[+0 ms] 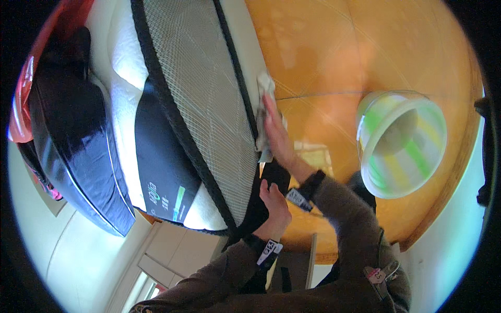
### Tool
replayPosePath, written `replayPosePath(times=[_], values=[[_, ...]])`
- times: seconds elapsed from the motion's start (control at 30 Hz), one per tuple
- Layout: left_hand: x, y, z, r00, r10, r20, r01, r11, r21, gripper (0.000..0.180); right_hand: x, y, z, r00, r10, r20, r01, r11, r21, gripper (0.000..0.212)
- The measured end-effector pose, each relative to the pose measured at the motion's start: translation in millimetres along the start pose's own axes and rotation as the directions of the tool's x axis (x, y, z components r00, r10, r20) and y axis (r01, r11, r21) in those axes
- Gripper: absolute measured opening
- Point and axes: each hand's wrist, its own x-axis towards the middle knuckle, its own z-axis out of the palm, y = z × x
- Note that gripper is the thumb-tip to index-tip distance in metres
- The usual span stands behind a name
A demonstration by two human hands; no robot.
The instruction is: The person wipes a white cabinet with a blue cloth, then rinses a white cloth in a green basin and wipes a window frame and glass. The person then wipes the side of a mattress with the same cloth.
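My right hand (280,136) presses a crumpled pale cloth (262,128) against the white side panel (251,39) beside the large mesh bag, its fingers long and nearly straight. Nearer to me, my left hand (274,211) is closed at the bag's black fabric corner; part of its grip is hidden. The mesh bag (201,78) has grey netting and black trim. Inside it lies a white, puffy bundle (128,60) with a dark printed label sheet (164,156).
On the orange tiled floor (318,47), right of my hands, a striped green, yellow and white bucket (378,151) leans into view. Left of the bag lies a dark, shiny bag (78,125) with light piping, beside red plastic (23,112). A wooden skirting (443,221) borders the floor.
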Motion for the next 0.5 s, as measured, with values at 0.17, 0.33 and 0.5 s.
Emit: replayPosePath(times=[0.17, 0.33, 0.5], values=[[-27.4, -1.9, 4.3, 0.979, -0.126, 0.157, 0.082, 0.962, 0.261, 0.059, 201.6, 2.6, -14.2, 0.97, -0.238, 0.051, 0.239, 0.971, -0.009, 0.061], [-33.2, -24.8, 3.5, 0.984, -0.023, 0.177, -0.04, 0.937, 0.346, 0.055, 206.0, 57.7, -15.5, 0.987, -0.155, -0.046, 0.155, 0.988, -0.004, 0.061], [-39.0, -46.7, 11.4, 0.945, -0.125, 0.303, -0.081, 0.806, 0.586, 0.052, 31.7, 49.4, -4.5, 0.972, 0.191, -0.137, -0.207, 0.972, -0.113, 0.058]])
